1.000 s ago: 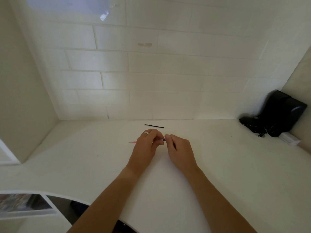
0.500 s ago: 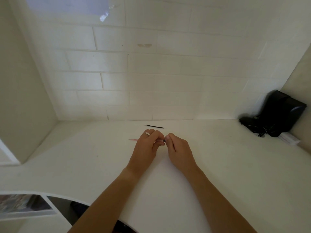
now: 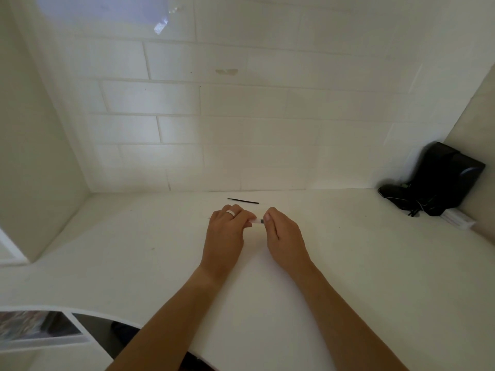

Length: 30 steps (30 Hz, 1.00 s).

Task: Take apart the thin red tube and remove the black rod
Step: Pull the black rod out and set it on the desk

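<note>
My left hand (image 3: 226, 231), with a ring on one finger, pinches the thin red tube (image 3: 254, 222) just above the white table (image 3: 375, 263). Most of the tube is hidden under that hand; a pale stretch shows between my two hands. My right hand (image 3: 284, 234) pinches a small dark piece at the tube's right end (image 3: 261, 222). A thin black rod (image 3: 243, 201) lies loose on the table just behind my hands, near the wall.
A white tiled wall (image 3: 241, 116) closes the back of the table. A black device with cables (image 3: 439, 180) sits in the far right corner, a small white box (image 3: 456, 220) beside it. A beige side panel (image 3: 32, 156) stands at the left.
My hands have drawn apart a little, the right one moving rightward, so a short pale stretch of tube and the dark end piece now show between them. The black rod on the table has not moved.
</note>
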Tool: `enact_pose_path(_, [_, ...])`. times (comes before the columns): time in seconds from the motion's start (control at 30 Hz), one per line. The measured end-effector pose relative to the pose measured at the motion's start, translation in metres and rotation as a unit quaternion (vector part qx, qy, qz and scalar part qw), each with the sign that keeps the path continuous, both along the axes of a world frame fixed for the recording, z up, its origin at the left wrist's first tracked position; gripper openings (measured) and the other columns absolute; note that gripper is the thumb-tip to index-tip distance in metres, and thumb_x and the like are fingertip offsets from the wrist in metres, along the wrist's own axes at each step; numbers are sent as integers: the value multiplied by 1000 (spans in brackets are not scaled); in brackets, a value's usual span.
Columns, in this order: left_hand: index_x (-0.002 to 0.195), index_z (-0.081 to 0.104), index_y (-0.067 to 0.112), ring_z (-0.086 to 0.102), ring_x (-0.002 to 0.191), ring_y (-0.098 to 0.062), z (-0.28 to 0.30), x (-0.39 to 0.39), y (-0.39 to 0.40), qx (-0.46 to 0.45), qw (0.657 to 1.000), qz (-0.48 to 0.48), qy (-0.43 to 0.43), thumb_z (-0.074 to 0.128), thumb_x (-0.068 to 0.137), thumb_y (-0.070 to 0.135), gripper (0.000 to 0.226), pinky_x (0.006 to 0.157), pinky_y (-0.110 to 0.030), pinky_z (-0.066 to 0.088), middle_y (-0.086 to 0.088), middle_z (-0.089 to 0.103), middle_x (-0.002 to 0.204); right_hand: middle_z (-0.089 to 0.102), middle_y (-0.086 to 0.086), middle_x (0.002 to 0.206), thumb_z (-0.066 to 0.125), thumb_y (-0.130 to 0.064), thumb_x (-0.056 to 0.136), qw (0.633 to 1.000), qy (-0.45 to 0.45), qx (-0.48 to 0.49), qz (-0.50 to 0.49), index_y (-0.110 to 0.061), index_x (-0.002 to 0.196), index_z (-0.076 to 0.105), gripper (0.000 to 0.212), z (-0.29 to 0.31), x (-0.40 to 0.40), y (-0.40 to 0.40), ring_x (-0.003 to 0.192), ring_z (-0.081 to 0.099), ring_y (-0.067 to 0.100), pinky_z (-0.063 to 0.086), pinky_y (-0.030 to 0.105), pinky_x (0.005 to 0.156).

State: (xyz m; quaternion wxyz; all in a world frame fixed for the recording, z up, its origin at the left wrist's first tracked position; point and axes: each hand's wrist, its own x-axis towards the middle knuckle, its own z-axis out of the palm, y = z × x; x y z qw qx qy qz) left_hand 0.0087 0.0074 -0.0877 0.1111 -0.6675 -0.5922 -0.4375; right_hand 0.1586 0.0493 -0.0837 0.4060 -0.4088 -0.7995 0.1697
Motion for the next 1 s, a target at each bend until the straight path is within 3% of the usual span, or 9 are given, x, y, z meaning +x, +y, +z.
enact_pose_path(0.17, [91, 74, 18, 62, 82, -19, 1, 0, -1, 27, 1000, 6, 7, 74, 79, 1, 21, 73, -35, 45, 6, 68, 82, 37, -7, 61, 39, -15, 105, 1000, 2, -14, 10, -13, 78, 42, 28, 4, 1, -3, 56, 36, 10, 29, 20, 54])
enact_pose_path(0.33, [89, 72, 17, 61, 87, -19, 6, 3, -5, 70, 997, 22, -11, 70, 86, 9, 9, 76, -32, 43, 5, 68, 85, 44, 5, 67, 38, -18, 106, 996, 84, -37, -1, -12, 78, 42, 29, 9, 0, -11, 59, 37, 12, 32, 26, 56])
enact_pose_path(0.47, [95, 63, 16, 58, 90, -17, 11, 2, -9, 67, 990, 28, -123, 66, 93, 6, 10, 77, -22, 46, 4, 63, 96, 55, -3, 92, 48, -10, 96, 984, 24, 23, -172, -17, 95, 58, 12, 0, 3, 0, 86, 52, 17, 46, 31, 68])
enact_pose_path(0.53, [99, 56, 16, 60, 87, -16, 13, 3, -10, 74, 979, 31, -189, 64, 95, 6, 14, 74, -18, 46, 2, 61, 97, 58, 0, 105, 54, -11, 92, 978, -27, 12, -208, -18, 108, 66, 22, -5, 3, 3, 99, 54, 20, 52, 35, 76])
enact_pose_path(0.63, [107, 49, 14, 64, 89, -13, 15, 1, -10, 85, 950, 3, -302, 62, 95, 4, 21, 78, -29, 55, 1, 62, 95, 60, 5, 109, 56, -14, 90, 975, -108, -13, -194, -12, 112, 71, 26, -11, 2, 5, 103, 55, 25, 52, 38, 87])
enact_pose_path(0.77, [129, 35, 18, 71, 86, -22, 17, -6, -8, 71, 903, -32, -423, 59, 94, -3, 47, 76, -30, 60, -4, 60, 97, 59, 6, 107, 56, -12, 97, 979, -108, -42, -167, -9, 104, 71, 17, -13, 3, 8, 103, 53, 25, 50, 35, 89])
enact_pose_path(0.87, [128, 42, 14, 72, 86, -24, 15, -10, -6, 63, 895, -36, -440, 51, 98, -4, 36, 78, -32, 61, -7, 61, 96, 59, 4, 98, 67, -15, 93, 986, -45, -64, -149, -9, 91, 70, 7, -12, 4, 8, 93, 58, 23, 47, 27, 82])
enact_pose_path(1.0, [118, 48, 11, 73, 88, -22, 16, -11, -7, 43, 872, -31, -486, 48, 98, -4, 25, 77, -28, 61, -13, 59, 99, 64, 2, 96, 74, -14, 88, 996, 6, -39, -85, -11, 94, 74, 6, -9, 3, 7, 82, 62, 12, 51, 22, 82])
